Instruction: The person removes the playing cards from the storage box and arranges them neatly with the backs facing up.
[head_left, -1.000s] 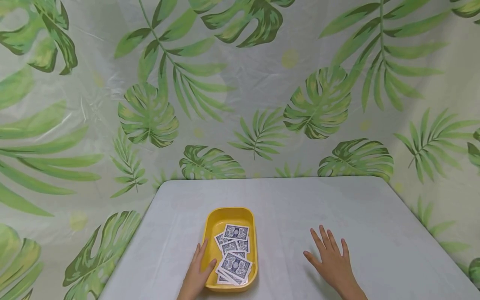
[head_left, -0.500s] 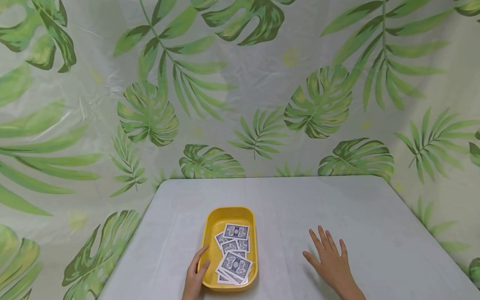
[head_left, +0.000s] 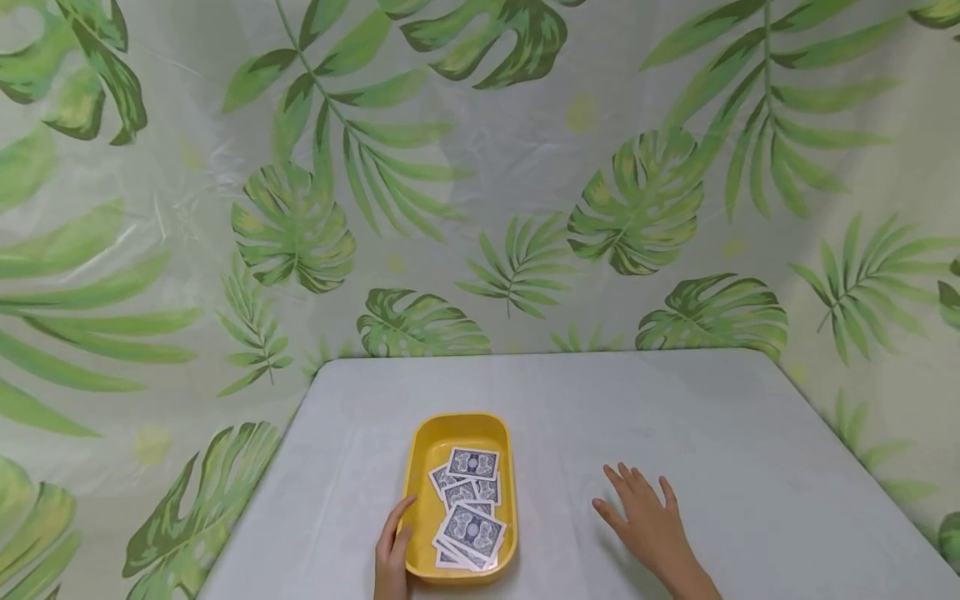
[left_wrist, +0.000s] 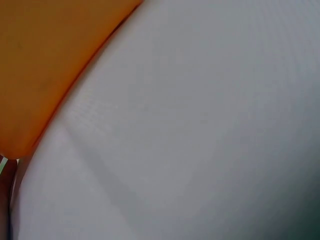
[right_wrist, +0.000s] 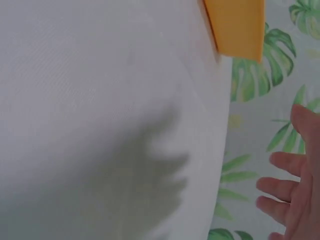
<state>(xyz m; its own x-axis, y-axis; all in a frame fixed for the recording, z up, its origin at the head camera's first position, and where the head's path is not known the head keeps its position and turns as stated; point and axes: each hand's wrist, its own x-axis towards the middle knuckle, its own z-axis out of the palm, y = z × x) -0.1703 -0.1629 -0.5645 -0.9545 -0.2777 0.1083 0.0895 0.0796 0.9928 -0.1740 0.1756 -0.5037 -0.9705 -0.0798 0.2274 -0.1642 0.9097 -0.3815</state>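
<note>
The yellow tray (head_left: 450, 430) is resting on the worktop (head_left: 585, 400), its long sides running away from the person. Inside the tray, several playing cards (head_left: 474, 527) are lying in an overlapping spread, showing blue-and-white patterned backs; they are occupying mainly its near and middle parts, leaning toward its right wall. At the tray's left wall, the left hand (head_left: 393, 550) is gripping the rim, fingers and thumb bending about it; the left wrist view is showing only a sliver of that hand beside the tray. Well to the right of the tray, the right hand (head_left: 651, 523) is hovering above the worktop with fingers extended, holding nothing, and is casting a shadow (right_wrist: 155, 170). Beyond the tray and the worktop's far edge, a leaf-printed sheet (head_left: 517, 192) is hanging.
</note>
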